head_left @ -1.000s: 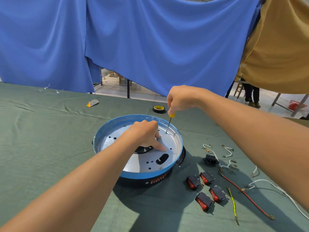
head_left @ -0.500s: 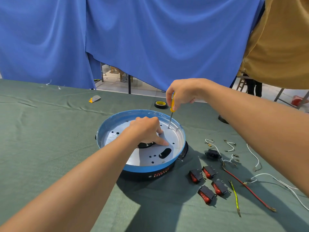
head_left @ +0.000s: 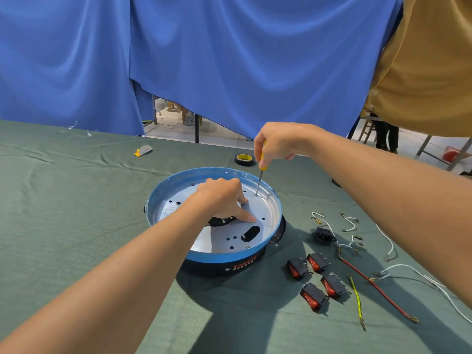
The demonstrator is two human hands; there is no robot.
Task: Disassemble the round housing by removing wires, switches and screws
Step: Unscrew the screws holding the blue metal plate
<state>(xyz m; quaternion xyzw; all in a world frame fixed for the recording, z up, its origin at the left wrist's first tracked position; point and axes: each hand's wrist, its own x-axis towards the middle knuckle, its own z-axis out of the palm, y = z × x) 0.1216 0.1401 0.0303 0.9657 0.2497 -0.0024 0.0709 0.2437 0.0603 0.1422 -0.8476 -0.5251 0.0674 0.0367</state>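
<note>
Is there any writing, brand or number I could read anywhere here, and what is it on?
Nothing reads clearly.
Round housing, black side: red print beside a small round mark, too blurred to read.
Grey and yellow item: reddish mark, too small to read.

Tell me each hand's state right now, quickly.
Left hand: presses on the metal plate of the round housing, fingers curled; whether it grips anything cannot be told.
Right hand: closed around the screwdriver, tip down on the plate.
</note>
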